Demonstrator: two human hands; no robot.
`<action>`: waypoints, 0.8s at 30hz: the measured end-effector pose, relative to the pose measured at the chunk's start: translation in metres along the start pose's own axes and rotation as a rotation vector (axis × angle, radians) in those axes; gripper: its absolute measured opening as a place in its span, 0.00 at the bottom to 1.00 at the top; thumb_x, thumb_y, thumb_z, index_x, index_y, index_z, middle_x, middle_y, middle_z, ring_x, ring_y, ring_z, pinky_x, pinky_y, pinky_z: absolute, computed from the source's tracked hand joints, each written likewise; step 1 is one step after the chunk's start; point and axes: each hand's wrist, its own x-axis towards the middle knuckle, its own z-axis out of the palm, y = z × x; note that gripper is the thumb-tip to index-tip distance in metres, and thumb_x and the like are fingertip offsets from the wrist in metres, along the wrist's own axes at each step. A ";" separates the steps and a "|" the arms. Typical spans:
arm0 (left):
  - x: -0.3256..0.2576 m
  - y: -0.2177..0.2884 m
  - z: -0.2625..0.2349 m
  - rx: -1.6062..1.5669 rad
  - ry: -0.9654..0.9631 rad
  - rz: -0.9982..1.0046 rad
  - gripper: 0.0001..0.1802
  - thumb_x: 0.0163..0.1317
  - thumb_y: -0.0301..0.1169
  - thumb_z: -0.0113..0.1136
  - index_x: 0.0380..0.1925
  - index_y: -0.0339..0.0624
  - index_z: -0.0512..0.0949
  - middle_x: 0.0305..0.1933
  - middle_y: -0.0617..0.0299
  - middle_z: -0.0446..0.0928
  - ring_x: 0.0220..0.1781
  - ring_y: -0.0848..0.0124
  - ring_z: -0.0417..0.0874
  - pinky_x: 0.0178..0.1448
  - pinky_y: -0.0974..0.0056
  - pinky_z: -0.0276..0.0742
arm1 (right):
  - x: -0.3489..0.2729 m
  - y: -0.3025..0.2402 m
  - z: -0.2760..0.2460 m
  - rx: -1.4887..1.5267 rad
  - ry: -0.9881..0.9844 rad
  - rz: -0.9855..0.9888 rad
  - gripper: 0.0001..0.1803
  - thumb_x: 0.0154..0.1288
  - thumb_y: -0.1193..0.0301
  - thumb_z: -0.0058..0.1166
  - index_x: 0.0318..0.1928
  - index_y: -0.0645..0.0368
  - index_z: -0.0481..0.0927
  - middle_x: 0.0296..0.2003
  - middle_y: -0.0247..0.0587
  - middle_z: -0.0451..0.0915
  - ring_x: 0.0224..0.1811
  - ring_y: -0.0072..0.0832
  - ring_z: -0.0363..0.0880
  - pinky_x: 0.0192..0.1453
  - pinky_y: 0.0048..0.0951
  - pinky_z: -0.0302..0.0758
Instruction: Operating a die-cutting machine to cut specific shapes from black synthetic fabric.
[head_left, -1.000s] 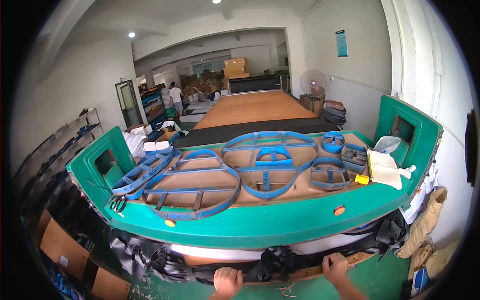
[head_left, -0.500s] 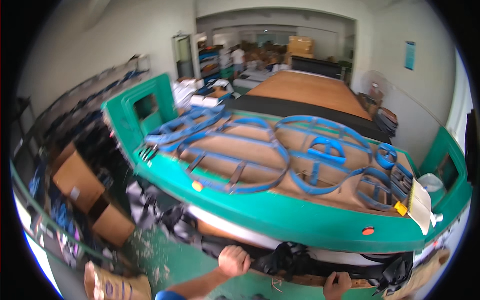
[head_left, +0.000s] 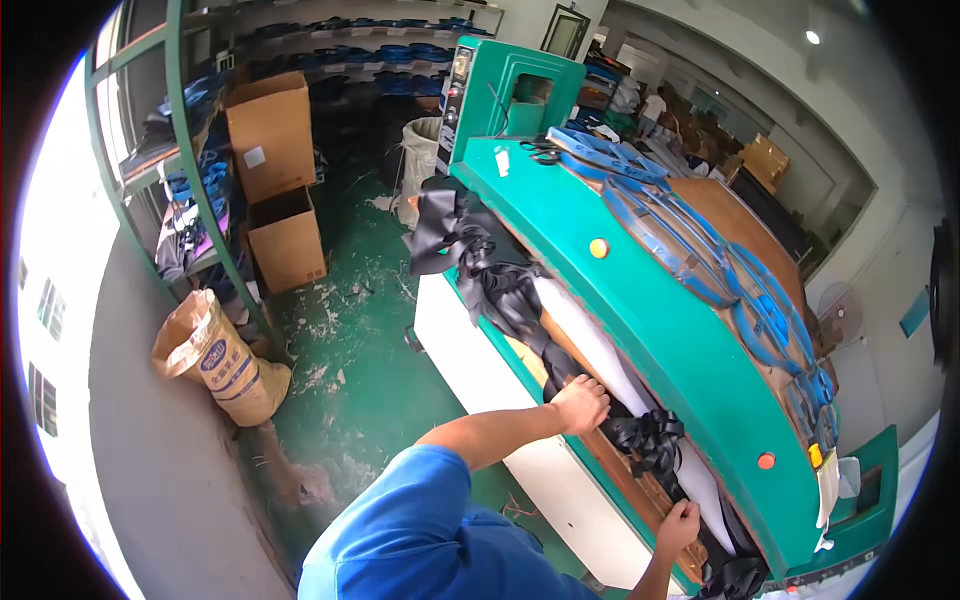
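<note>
Crumpled shiny black sheet material (head_left: pixel 505 295) runs in a long band along the slot at the front of a green machine (head_left: pixel 690 345). My left hand (head_left: pixel 580 405) is closed on this black material, about midway along it. A knotted-looking bunch of the same material lies between my two hands. Farther right, my right hand (head_left: pixel 680 528) is a closed fist at the edge of the slot; what its fingers hold is hidden. A white padded strip (head_left: pixel 570 320) and brown boards (head_left: pixel 640 478) lie along the slot beside the material.
Blue-rimmed curved frames (head_left: pixel 650 220) and scissors (head_left: pixel 540 152) lie on the machine top, above a yellow button (head_left: pixel 598 248) and a red button (head_left: pixel 766 461). At left stand cardboard boxes (head_left: pixel 275 150), a paper sack (head_left: pixel 250 385) and a green-framed rack (head_left: pixel 175 110).
My view has swung left and tilted, so the boxes, sack and floor take up more of it. Both hands remain closed at the slot beside the black material.
</note>
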 end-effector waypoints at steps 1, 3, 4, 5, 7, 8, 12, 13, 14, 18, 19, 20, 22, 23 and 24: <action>-0.002 0.007 -0.009 0.014 -0.152 -0.057 0.16 0.64 0.41 0.50 0.31 0.40 0.78 0.35 0.54 0.77 0.45 0.58 0.77 0.56 0.56 0.67 | -0.006 0.001 -0.001 -0.004 -0.008 -0.059 0.13 0.64 0.68 0.51 0.25 0.63 0.73 0.23 0.52 0.75 0.26 0.50 0.74 0.31 0.46 0.68; -0.006 0.010 -0.002 0.066 -0.196 -0.082 0.19 0.65 0.43 0.47 0.34 0.39 0.79 0.40 0.52 0.78 0.49 0.57 0.76 0.63 0.55 0.63 | -0.015 0.002 -0.001 -0.166 -0.051 -0.185 0.10 0.66 0.69 0.47 0.30 0.63 0.75 0.27 0.56 0.76 0.33 0.54 0.74 0.40 0.51 0.69; -0.004 0.014 -0.011 0.031 -0.293 -0.120 0.21 0.66 0.44 0.46 0.38 0.38 0.80 0.44 0.51 0.78 0.54 0.56 0.75 0.68 0.53 0.60 | -0.019 0.003 0.001 -0.171 -0.028 -0.207 0.11 0.66 0.68 0.47 0.31 0.63 0.75 0.28 0.56 0.76 0.34 0.55 0.74 0.41 0.51 0.69; -0.004 0.016 -0.007 0.043 -0.338 -0.150 0.22 0.67 0.44 0.45 0.41 0.37 0.80 0.47 0.50 0.78 0.56 0.56 0.75 0.68 0.53 0.59 | -0.024 0.005 0.002 -0.176 -0.005 -0.226 0.11 0.67 0.68 0.47 0.32 0.63 0.76 0.30 0.57 0.77 0.35 0.55 0.75 0.42 0.51 0.70; -0.002 0.022 -0.005 0.054 -0.424 -0.220 0.24 0.67 0.46 0.45 0.46 0.36 0.79 0.51 0.50 0.77 0.59 0.57 0.74 0.68 0.52 0.59 | -0.021 0.010 -0.001 -0.135 -0.113 -0.163 0.11 0.67 0.67 0.47 0.33 0.63 0.76 0.31 0.57 0.78 0.37 0.55 0.75 0.44 0.51 0.70; -0.003 0.023 -0.006 0.060 -0.424 -0.202 0.24 0.67 0.46 0.45 0.46 0.36 0.79 0.51 0.50 0.77 0.59 0.57 0.74 0.68 0.52 0.59 | -0.023 0.014 -0.005 -0.091 -0.237 -0.103 0.12 0.67 0.67 0.46 0.34 0.63 0.77 0.32 0.56 0.79 0.38 0.55 0.76 0.45 0.51 0.71; -0.008 0.028 -0.008 0.168 -0.432 -0.213 0.25 0.65 0.46 0.46 0.47 0.36 0.79 0.53 0.51 0.78 0.60 0.58 0.74 0.66 0.53 0.62 | -0.029 0.018 -0.010 -0.106 -0.292 -0.113 0.11 0.66 0.67 0.46 0.36 0.61 0.79 0.35 0.56 0.80 0.40 0.54 0.78 0.47 0.51 0.73; -0.014 0.028 -0.006 0.213 -0.402 -0.187 0.25 0.65 0.47 0.47 0.47 0.36 0.79 0.52 0.51 0.79 0.59 0.58 0.75 0.65 0.54 0.64 | -0.028 0.016 -0.007 -0.125 -0.270 -0.126 0.11 0.66 0.67 0.47 0.37 0.60 0.79 0.35 0.56 0.80 0.40 0.54 0.78 0.47 0.51 0.73; -0.014 0.031 -0.007 0.233 -0.378 -0.192 0.25 0.64 0.46 0.47 0.46 0.37 0.80 0.51 0.51 0.79 0.58 0.57 0.77 0.64 0.54 0.66 | -0.029 0.015 -0.009 -0.096 -0.241 -0.129 0.11 0.66 0.67 0.47 0.37 0.60 0.79 0.34 0.56 0.80 0.39 0.54 0.78 0.46 0.52 0.73; -0.005 0.021 -0.015 0.217 -0.348 -0.181 0.23 0.65 0.43 0.43 0.41 0.37 0.80 0.49 0.48 0.80 0.55 0.56 0.79 0.62 0.52 0.69 | -0.020 -0.020 -0.023 -0.082 -0.181 -0.144 0.11 0.65 0.68 0.47 0.37 0.60 0.80 0.34 0.53 0.81 0.40 0.50 0.79 0.47 0.48 0.74; -0.008 0.012 -0.009 0.215 -0.296 -0.180 0.22 0.66 0.42 0.42 0.41 0.37 0.79 0.48 0.47 0.80 0.55 0.54 0.79 0.62 0.52 0.68 | -0.018 -0.022 -0.018 -0.074 -0.178 -0.133 0.10 0.63 0.68 0.48 0.36 0.60 0.80 0.34 0.52 0.82 0.40 0.49 0.79 0.49 0.47 0.74; -0.003 0.014 -0.008 0.179 -0.291 -0.163 0.20 0.66 0.42 0.43 0.41 0.38 0.79 0.48 0.47 0.79 0.54 0.53 0.78 0.62 0.50 0.68 | -0.016 -0.014 -0.017 -0.046 -0.159 -0.141 0.10 0.63 0.67 0.49 0.36 0.60 0.80 0.34 0.51 0.82 0.41 0.48 0.79 0.50 0.46 0.73; -0.007 0.015 -0.006 0.153 -0.269 -0.146 0.20 0.67 0.43 0.44 0.40 0.38 0.79 0.48 0.48 0.79 0.54 0.52 0.77 0.64 0.51 0.66 | -0.018 -0.008 -0.013 -0.051 -0.176 -0.094 0.10 0.63 0.67 0.50 0.36 0.59 0.81 0.35 0.49 0.82 0.42 0.46 0.79 0.52 0.44 0.72; -0.008 0.017 -0.004 0.151 -0.280 -0.151 0.21 0.67 0.43 0.44 0.40 0.38 0.78 0.49 0.48 0.78 0.56 0.53 0.75 0.66 0.51 0.64 | -0.020 -0.006 -0.014 -0.041 -0.174 -0.087 0.09 0.62 0.68 0.50 0.36 0.59 0.81 0.36 0.48 0.82 0.43 0.45 0.79 0.53 0.43 0.71; -0.011 0.019 -0.007 0.144 -0.249 -0.129 0.19 0.66 0.42 0.45 0.38 0.38 0.78 0.47 0.48 0.78 0.54 0.53 0.76 0.64 0.51 0.65 | -0.024 -0.008 -0.016 -0.053 -0.158 -0.044 0.09 0.62 0.68 0.50 0.36 0.59 0.81 0.36 0.48 0.82 0.43 0.45 0.79 0.53 0.43 0.71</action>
